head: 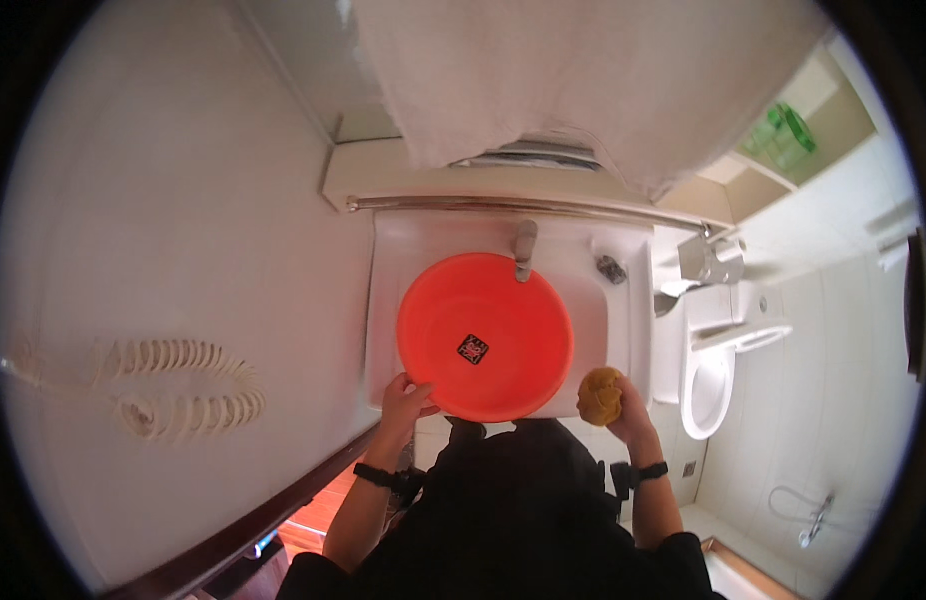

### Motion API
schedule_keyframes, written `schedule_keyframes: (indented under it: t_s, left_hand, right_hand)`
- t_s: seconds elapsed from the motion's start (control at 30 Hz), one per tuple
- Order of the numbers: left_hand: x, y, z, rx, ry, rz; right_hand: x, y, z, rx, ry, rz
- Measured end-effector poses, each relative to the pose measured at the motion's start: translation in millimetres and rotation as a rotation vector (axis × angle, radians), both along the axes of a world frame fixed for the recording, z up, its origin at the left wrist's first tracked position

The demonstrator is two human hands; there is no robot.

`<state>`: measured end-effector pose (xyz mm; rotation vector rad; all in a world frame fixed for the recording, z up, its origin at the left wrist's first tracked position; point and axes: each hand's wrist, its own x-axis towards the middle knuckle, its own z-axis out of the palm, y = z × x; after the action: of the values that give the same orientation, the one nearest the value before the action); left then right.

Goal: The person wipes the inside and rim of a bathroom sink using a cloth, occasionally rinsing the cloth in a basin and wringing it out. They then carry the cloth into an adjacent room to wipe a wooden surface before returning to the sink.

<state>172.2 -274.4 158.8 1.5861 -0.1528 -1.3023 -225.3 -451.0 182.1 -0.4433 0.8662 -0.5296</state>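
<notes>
A round orange-red plastic basin [433, 300] with a dark square sticker inside rests on the white washbasin [628, 330], its far rim beneath the metal faucet [526, 244]. At the basin's near left rim, my left hand [408, 405] grips the edge, with the thumb towards the inside. To the right of the basin and apart from it, my right hand [634, 412] holds a crumpled yellow-brown cloth or sponge [600, 396]; its exact kind cannot be told. Both wrists wear black bands.
A metal rail [463, 202] runs behind the faucet. A small dark object [611, 270] lies at the washbasin's right back corner. The toilet [709, 394] stands to the right. A pale coiled hose [192, 386] hangs along the left wall, and a whitish cloth [583, 67] hangs ahead.
</notes>
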Motion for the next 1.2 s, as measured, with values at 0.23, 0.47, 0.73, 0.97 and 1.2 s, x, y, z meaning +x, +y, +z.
schedule_keyframes:
  t_s: [0.23,0.47,0.73,0.97,1.2]
  left_hand:
    - [-18.4,-30.0,-19.4,0.026,0.062,-0.05]
    - [-41.9,-22.3,-17.4,0.145,-0.182,0.041]
    - [-87.5,-1.4,-24.3,0.298,-1.029,0.209]
    - [-130.7,103.1,46.2,-0.09,-0.393,-0.279]
    - [-162.9,244.8,31.6,-0.246,-0.204,0.048]
  right_hand:
    - [-26.6,-6.9,-24.1,0.039,0.032,0.013]
    - [3.0,-54.6,-20.6,0.085,0.026,0.276]
    - [79.6,-37.9,-10.3,0.205,-0.081,0.574]
    - [127.3,28.5,-16.8,0.024,-0.133,0.905]
    - [168.4,180.7,1.2,-0.116,-0.029,1.131]
